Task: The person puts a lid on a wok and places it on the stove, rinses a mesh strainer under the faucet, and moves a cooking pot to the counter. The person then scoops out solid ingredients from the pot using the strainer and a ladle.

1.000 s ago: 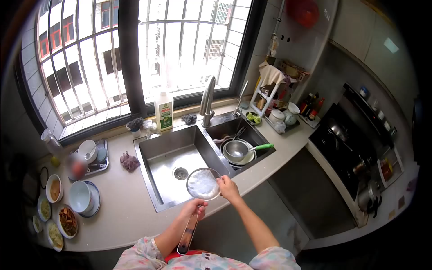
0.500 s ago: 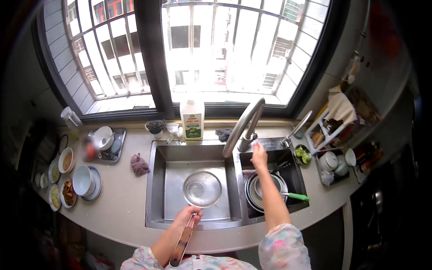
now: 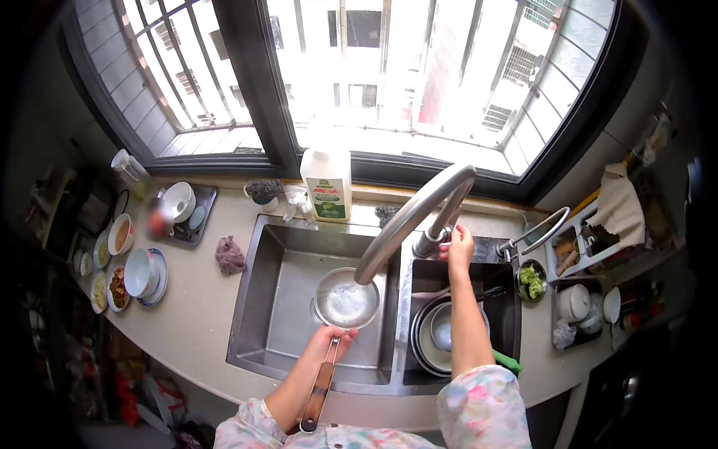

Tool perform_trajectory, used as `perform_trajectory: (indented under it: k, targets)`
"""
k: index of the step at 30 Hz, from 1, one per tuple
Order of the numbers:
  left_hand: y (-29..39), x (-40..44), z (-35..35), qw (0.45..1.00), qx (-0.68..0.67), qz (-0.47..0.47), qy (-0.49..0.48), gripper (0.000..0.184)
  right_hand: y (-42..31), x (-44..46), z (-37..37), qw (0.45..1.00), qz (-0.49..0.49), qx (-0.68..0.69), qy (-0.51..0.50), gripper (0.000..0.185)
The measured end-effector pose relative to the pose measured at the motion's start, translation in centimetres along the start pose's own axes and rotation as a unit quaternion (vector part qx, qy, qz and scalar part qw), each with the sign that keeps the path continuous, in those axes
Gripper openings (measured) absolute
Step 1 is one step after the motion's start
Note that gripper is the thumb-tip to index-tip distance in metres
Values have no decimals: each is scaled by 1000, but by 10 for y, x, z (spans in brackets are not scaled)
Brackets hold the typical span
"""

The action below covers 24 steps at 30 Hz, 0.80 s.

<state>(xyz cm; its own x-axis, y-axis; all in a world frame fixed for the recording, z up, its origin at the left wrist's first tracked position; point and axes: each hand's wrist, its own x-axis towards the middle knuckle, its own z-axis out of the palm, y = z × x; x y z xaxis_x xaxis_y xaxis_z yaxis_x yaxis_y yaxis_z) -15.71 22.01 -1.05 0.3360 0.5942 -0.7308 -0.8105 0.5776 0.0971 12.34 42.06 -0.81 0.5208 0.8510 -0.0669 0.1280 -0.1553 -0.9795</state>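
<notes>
My left hand (image 3: 329,343) grips a round metal mesh strainer (image 3: 348,301) where its wire neck meets the wooden handle (image 3: 318,393). The strainer hangs over the large left basin of the steel sink (image 3: 288,329). Close above its mesh is the spout end of the curved faucet (image 3: 407,213). The mesh has bright patches, but whether water is running I cannot make out. My right hand (image 3: 460,247) has its fingers curled at the faucet's base, on the handle, which they mostly hide. Below my right forearm, nested bowls and pans (image 3: 428,337) fill the small right basin.
Behind the sink stands a white jug (image 3: 327,191). A purple rag (image 3: 229,255) lies left of the sink, with bowls of food (image 3: 120,288) and a tray (image 3: 198,228) farther left. Right of the sink are a bowl of greens (image 3: 532,281) and a rack (image 3: 591,247).
The strainer has come under the faucet spout, which has swung over the left basin. My right hand has closed in at the faucet base. The camera view has shifted.
</notes>
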Motion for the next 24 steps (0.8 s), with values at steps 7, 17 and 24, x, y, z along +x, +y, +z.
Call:
perform_trajectory:
  k: [7, 17, 24]
  targets:
    - [5, 22, -2, 986, 138, 73, 57, 38, -9, -193, 47, 886, 189, 186, -381, 14]
    - [3, 7, 3, 531, 715, 449, 76, 45, -18, -231, 63, 879, -358, -182, -256, 17]
    - [-5, -30, 13, 514, 702, 492, 31, 46, 37, -183, 67, 908, -4, -173, -382, 34]
